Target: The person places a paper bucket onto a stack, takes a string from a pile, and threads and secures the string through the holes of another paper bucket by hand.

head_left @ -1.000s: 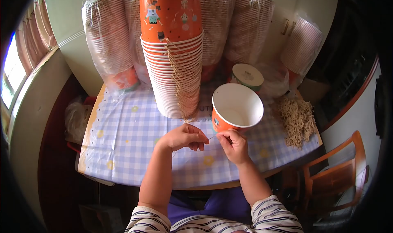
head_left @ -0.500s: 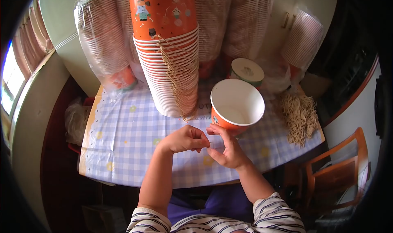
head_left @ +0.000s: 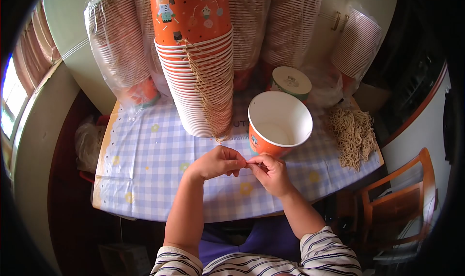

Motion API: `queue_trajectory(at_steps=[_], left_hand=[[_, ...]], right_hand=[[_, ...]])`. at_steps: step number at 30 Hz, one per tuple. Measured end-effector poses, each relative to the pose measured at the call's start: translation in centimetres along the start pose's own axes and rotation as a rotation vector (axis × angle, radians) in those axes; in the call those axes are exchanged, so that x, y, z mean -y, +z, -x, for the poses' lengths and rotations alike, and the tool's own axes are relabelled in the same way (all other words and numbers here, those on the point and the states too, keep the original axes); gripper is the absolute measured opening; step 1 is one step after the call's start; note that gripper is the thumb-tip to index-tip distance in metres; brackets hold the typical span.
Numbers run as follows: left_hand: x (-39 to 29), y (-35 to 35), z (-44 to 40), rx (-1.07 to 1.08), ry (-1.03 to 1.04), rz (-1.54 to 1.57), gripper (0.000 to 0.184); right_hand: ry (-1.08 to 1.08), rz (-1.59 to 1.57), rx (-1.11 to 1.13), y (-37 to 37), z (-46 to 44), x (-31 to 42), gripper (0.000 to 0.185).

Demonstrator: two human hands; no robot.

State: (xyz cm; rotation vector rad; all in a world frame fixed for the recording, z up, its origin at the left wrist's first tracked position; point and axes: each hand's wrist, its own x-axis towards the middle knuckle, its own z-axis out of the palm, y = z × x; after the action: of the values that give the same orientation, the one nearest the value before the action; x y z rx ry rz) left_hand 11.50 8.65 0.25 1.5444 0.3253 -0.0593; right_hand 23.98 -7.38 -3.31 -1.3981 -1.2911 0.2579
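My left hand [head_left: 219,162] and my right hand [head_left: 271,175] meet fingertip to fingertip over the tablecloth. Both are closed in a pinch, and whatever is between the fingers is too small to make out. Just beyond my right hand stands an orange paper bucket [head_left: 264,143] with a white inside, its open mouth facing up. Behind my left hand rises a tall stack of nested orange paper buckets [head_left: 191,92]. Looped tan cords [head_left: 201,84] run down the side of that stack.
A heap of tan cords [head_left: 352,138] lies at the table's right side. An upside-down bucket [head_left: 292,81] stands behind the open one. Plastic-wrapped bucket stacks [head_left: 118,43] line the back. A checked cloth [head_left: 150,179] covers the table; a wooden chair [head_left: 395,203] stands at right.
My right hand's fingers, spread apart before, have closed into a pinch against my left fingertips. My left hand stays pinched in nearly the same place. The view has shifted slightly.
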Motion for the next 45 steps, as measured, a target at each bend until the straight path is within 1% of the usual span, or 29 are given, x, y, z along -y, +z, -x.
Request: queue_trajectory(at_steps=[2, 6, 12, 18, 23, 24, 26, 32, 38, 42, 45], left_hand=[[-0.2, -0.3, 0.0, 0.022, -0.026, 0.01, 0.017], [-0.4, -0.3, 0.0, 0.033, -0.054, 0.018, 0.018], [0.2, 0.1, -0.2, 0.0, 0.023, -0.066, 0.017], [0.1, 0.3, -0.2, -0.075, 0.005, -0.108, 0.012], [0.4, 0.3, -0.4, -0.11, 0.026, -0.05, 0.009], [0.3, 0.3, -0.3, -0.113, 0.032, -0.033, 0.009], [0.2, 0.4, -0.3, -0.112, 0.05, -0.009, 0.008], [0.6, 0.3, -0.4, -0.096, 0.086, -0.029, 0.006], [0.6, 0.3, -0.4, -0.086, 0.093, -0.032, 0.005], [0.8, 0.4, -0.5, -0.105, 0.096, -0.079, 0.004], [0.8, 0.9, -0.4, -0.083, 0.156, -0.121, 0.004]], right_hand=[[0.003, 0.072, -0.003, -0.4, -0.3, 1.0, 0.012], [-0.039, 0.106, -0.018, -0.3, -0.4, 1.0, 0.013], [-0.033, 0.123, -0.007, -0.2, -0.3, 0.9, 0.012], [-0.049, 0.174, -0.001, -0.3, -0.4, 1.0, 0.011], [-0.056, 0.231, 0.017, -0.5, -0.3, 0.9, 0.012], [-0.058, 0.195, 0.007, -0.4, -0.2, 0.8, 0.013], [-0.062, 0.122, -0.014, -0.2, -0.1, 0.6, 0.014], [-0.083, 0.171, -0.05, 0.0, 0.0, 0.7, 0.015], [-0.177, 0.228, -0.039, -0.2, -0.2, 0.7, 0.015], [-0.176, 0.25, -0.035, -0.3, -0.1, 1.0, 0.014], [-0.164, 0.254, -0.034, -0.4, 0.3, 1.5, 0.013]])
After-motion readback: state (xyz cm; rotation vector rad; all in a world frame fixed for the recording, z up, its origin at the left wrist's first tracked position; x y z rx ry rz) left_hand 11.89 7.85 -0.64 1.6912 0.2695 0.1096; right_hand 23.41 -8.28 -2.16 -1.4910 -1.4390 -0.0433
